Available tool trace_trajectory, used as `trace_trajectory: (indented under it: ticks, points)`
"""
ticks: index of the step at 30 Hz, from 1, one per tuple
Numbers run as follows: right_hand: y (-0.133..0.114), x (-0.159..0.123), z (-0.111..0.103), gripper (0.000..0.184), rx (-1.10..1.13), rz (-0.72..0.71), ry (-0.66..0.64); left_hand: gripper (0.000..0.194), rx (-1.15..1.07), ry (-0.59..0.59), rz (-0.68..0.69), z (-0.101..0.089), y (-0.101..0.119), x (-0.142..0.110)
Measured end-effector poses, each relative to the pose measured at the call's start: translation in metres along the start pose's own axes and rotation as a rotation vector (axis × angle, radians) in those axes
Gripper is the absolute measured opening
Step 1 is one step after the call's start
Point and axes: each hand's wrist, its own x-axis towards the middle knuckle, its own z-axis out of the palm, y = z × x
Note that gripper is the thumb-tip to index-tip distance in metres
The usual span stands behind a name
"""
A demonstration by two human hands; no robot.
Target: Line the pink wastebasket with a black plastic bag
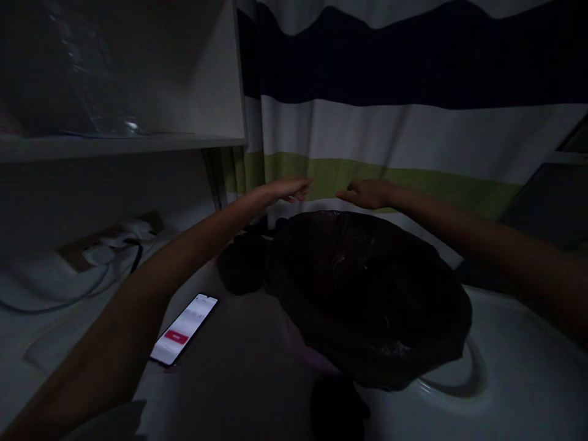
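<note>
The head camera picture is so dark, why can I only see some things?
In the head view the light is dim: the lit phone screen and the pale striped curtain stand out, while the black bag nearly melts into shadow. The left hand and right hand look soft and a bit blurred. The shelf edge bends from lens distortion.

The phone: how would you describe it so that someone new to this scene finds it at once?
Start at the big dark bag on the white surface, below the striped curtain. Look left of it, under the left forearm: the phone lies flat there. It is the only lit thing, with a bright screen and a red bar.
</note>
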Motion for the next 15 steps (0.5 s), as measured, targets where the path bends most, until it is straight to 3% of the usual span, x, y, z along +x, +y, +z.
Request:
trace_trajectory:
  ticks: [4, 6, 8, 10, 12, 15]
  points:
    - [-0.046, -0.004, -0.026, 0.034, -0.093, -0.276, 0.09, 0.019, 0.002, 0.181, 0.069, -0.016, 0.0, -0.053]
    - [-0.068, -0.002, -0.029, 0.043, -0.109, -0.401, 0.078, 0.015, 0.035, 0.212, 0.099, -0.019, -0.002, -0.085]
    - [-0.087, 0.007, -0.025, 0.051, -0.109, -0.48, 0.013, 0.015, 0.076, 0.141, 0.105, -0.018, -0.003, -0.113]
    - [-0.101, 0.019, -0.015, 0.046, -0.095, -0.535, -0.104, 0.019, 0.105, -0.003, 0.051, -0.015, -0.003, -0.132]
    - [-0.111, 0.032, -0.004, 0.032, -0.077, -0.576, -0.239, 0.025, 0.104, -0.123, -0.039, -0.011, -0.003, -0.143]
    - [-0.12, 0.044, 0.008, 0.02, -0.065, -0.6, -0.368, 0.032, 0.058, -0.178, -0.136, -0.005, -0.007, -0.145]
